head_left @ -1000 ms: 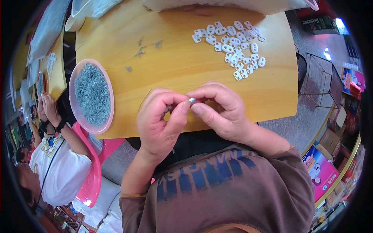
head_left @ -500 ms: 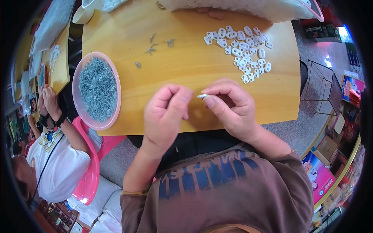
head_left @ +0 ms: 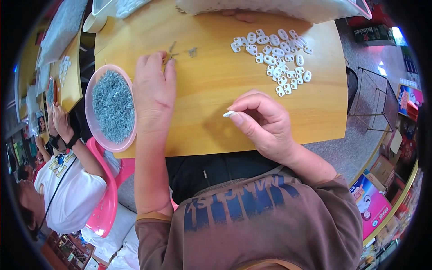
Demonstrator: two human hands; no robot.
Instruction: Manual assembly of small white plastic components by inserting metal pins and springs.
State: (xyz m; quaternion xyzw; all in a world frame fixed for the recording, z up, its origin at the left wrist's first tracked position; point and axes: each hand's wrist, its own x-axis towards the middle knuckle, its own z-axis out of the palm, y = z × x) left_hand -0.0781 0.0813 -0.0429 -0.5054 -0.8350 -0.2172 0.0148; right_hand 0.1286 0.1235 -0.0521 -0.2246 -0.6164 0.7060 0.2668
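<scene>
My right hand (head_left: 265, 123) pinches a small white plastic piece (head_left: 227, 114) between thumb and forefinger, above the near middle of the table. Which face of the piece is turned up is too small to tell. My left hand (head_left: 155, 85) reaches across the left of the table beside the pink bowl (head_left: 133, 130). Its thumb and forefinger stand a little apart, next to a few loose grey metal pieces (head_left: 173, 47) that look like tiny springs. Another small cluster of springs (head_left: 193, 51) lies just to the right. Many more grey springs (head_left: 112, 105) fill the bowl.
Several white two-holed plastic pieces (head_left: 279, 58) lie spread over the table's (head_left: 207, 85) right side. A large white bag (head_left: 261, 10) borders the far edge, with a white cup (head_left: 94, 23) at far left. A co-worker (head_left: 72, 193) sits left on a pink chair (head_left: 110, 198).
My left hand has moved from beside my right hand to the far left, toward the loose springs. My right hand keeps the white piece and has shifted slightly left.
</scene>
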